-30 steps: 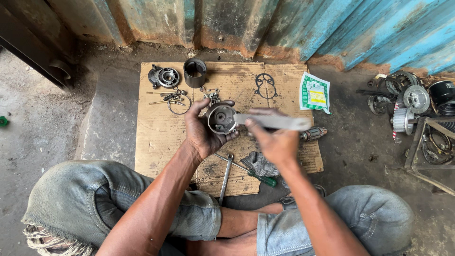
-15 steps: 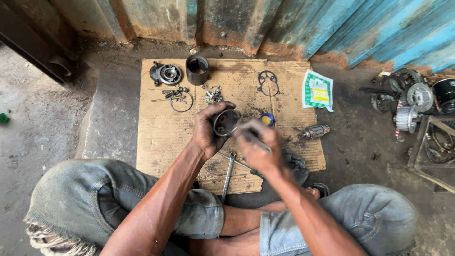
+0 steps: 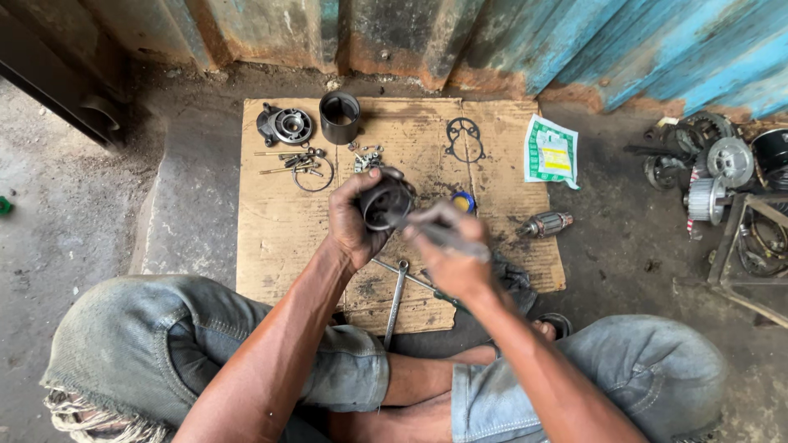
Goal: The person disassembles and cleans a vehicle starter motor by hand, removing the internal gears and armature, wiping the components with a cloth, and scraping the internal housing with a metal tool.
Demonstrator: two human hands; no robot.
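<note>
My left hand [image 3: 351,220] grips a round dark metal motor housing [image 3: 384,203] above the cardboard sheet [image 3: 271,221]. My right hand [image 3: 451,254] holds a grey rod-like tool [image 3: 435,234], blurred with motion, its tip at the open mouth of the housing. Both hands hover over the middle of the cardboard. Below them lies a spanner [image 3: 394,303], and a small blue-and-yellow cap [image 3: 464,200] sits just beyond my right hand.
On the cardboard: a round end cover [image 3: 287,125], a dark cylinder [image 3: 339,117], long bolts and a ring [image 3: 300,162], a thin gasket [image 3: 465,135], a copper-wound armature [image 3: 545,223]. A green-and-white packet [image 3: 552,152] lies beside. Motor parts [image 3: 714,164] pile at right by a metal frame.
My right hand has drawn in from the right with the tool, bringing its tip to the housing. The left hand has turned the housing slightly.
</note>
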